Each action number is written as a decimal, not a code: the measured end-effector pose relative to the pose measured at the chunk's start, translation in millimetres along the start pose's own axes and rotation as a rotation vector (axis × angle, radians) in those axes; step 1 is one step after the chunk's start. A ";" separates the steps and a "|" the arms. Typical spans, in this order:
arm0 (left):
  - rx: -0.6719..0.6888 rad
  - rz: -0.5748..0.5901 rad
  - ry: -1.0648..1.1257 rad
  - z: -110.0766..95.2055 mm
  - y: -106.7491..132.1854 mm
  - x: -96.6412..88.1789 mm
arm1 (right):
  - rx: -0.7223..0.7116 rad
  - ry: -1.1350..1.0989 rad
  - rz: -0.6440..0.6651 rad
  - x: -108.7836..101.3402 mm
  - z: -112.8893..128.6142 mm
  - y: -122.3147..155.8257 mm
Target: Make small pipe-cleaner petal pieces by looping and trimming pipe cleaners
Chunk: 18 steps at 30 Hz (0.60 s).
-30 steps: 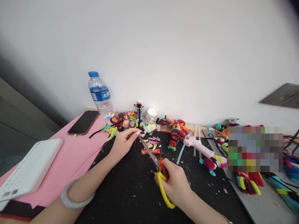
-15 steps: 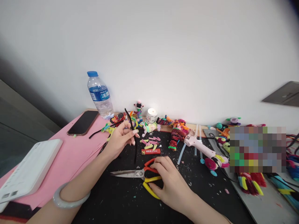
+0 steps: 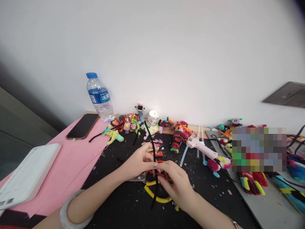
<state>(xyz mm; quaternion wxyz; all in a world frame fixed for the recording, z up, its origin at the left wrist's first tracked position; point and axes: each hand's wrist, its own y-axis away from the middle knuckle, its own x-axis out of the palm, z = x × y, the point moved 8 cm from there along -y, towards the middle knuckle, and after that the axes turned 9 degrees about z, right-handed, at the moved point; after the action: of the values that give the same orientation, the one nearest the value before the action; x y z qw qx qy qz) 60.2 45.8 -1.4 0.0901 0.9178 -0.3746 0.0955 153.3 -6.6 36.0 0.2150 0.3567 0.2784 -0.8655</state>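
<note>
A thin black pipe cleaner (image 3: 152, 144) runs roughly upright between my two hands, its upper part bent and its lower end hanging down. My left hand (image 3: 139, 163) pinches it near the middle with thumb and fingers. From the other side my right hand (image 3: 178, 183) meets it, thumb and fingertips closed on the same stretch. Beneath both hands lie scissors (image 3: 155, 194) with red and yellow handles, their blades mostly covered by my left hand. Just beyond, a small red packet (image 3: 156, 154) and pink and yellow pipe cleaner bits (image 3: 157, 142) are partly hidden.
Pipe cleaner dolls (image 3: 179, 136) line the wall beside a white paper cup (image 3: 153, 117). A pink glue gun (image 3: 202, 148) lies right. Left are a water bottle (image 3: 101, 98), a phone (image 3: 82, 126) and a white device (image 3: 28, 176) on pink paper (image 3: 71, 159). Scraps litter the black mat (image 3: 114, 203).
My left hand has brought the pipe cleaner right and down, over the scissors. My right hand has let go of the scissors handles and come up to grip the pipe cleaner.
</note>
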 end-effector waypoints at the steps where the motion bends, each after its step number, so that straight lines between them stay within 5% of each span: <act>1: -0.004 -0.004 0.011 0.5 0.0 -0.3 | -0.007 0.002 -0.015 -1.7 1.2 0.2; 10: -0.002 -0.067 0.073 5.6 -1.7 -7.8 | -0.044 -0.122 -0.134 -12.2 5.1 7.7; 15: 0.110 -0.347 -0.064 -13.2 7.5 -47.4 | 0.045 -0.197 -0.202 -13.5 -4.2 13.6; 18: 0.236 -0.623 -0.392 -44.5 28.4 -81.8 | 0.099 -0.214 -0.190 -12.8 -6.9 13.0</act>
<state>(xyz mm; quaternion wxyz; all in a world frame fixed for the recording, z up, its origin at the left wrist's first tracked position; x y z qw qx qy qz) -22.0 91.3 24.4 -0.0645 0.9926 -0.0745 -0.0711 172.6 -9.7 37.1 0.1425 0.2448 0.2433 -0.9277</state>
